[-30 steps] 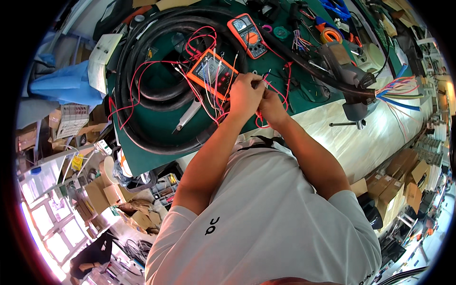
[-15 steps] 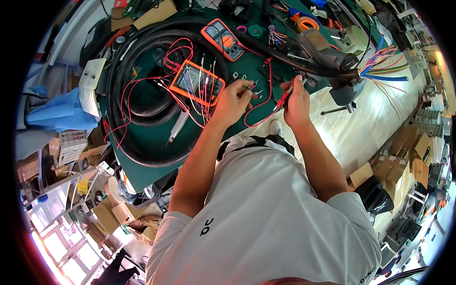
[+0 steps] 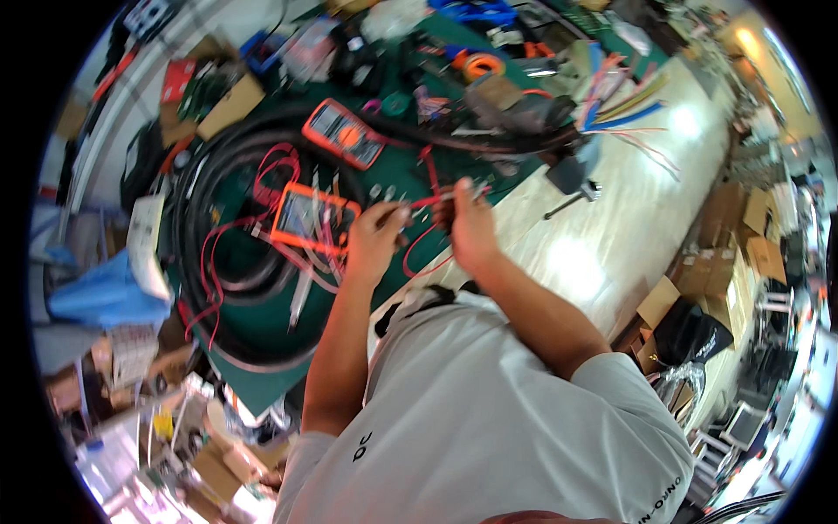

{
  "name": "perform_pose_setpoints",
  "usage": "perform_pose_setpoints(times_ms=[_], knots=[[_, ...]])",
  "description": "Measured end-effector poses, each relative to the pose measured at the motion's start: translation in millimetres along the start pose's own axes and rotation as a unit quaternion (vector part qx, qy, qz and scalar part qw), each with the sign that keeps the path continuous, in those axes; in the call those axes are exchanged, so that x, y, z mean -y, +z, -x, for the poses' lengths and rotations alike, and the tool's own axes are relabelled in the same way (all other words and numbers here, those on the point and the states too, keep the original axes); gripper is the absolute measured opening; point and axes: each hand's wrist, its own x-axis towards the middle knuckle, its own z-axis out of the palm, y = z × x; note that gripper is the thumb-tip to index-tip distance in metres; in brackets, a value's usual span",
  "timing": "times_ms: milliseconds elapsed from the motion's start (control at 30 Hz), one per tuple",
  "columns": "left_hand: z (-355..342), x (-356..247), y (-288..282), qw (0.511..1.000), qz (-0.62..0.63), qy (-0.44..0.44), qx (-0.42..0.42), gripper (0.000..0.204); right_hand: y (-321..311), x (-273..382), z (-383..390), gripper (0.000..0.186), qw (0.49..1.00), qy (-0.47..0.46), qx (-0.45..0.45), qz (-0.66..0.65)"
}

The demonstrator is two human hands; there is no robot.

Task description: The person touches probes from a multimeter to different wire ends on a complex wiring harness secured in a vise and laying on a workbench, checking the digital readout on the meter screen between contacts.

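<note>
Over the front edge of the green table, both hands meet at a red test probe [image 3: 428, 202], blurred by motion. My left hand [image 3: 374, 246] pinches the probe's left end between thumb and fingers. My right hand [image 3: 471, 229] is closed round its other end, and a small pale tip beyond the fingers is too smeared to make out. A red lead [image 3: 408, 253] loops below the hands. Beside my left hand lies an orange-framed multimeter [image 3: 301, 220] with several thin wires across it. Farther back is a second orange multimeter [image 3: 343, 134].
A thick black cable [image 3: 188, 236] lies coiled on the green table [image 3: 253, 325]; its stripped end fans out into coloured wires [image 3: 624, 115] at the right. A grey utility knife [image 3: 299, 299] lies inside the coil. Orange tape [image 3: 482, 66] and tools crowd the back. Cardboard boxes [image 3: 705, 272] stand at right.
The view has turned and shifted. My hands have come closer together, and the red probe from my right hand now spans to my left fingers.
</note>
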Motion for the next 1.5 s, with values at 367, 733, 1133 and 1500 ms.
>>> perform_pose_setpoints(times_ms=[367,733,1133,1500], knots=[[-17,10,2,0.998,0.047,0.035,-0.02,0.013,-97,69,16,0.065,0.996,-0.024,-0.065,0.056],[-40,21,-3,0.997,0.053,0.024,-0.048,0.016,-197,205,42,0.017,0.882,-0.36,-0.156,-0.262],[-49,16,-9,0.996,-0.037,0.021,-0.075,0.014,-152,281,-23,0.025,0.867,-0.445,-0.211,-0.079],[-48,11,-3,0.992,-0.047,0.025,-0.114,0.015,-130,354,-108,0.025,0.936,-0.335,-0.068,0.08]])
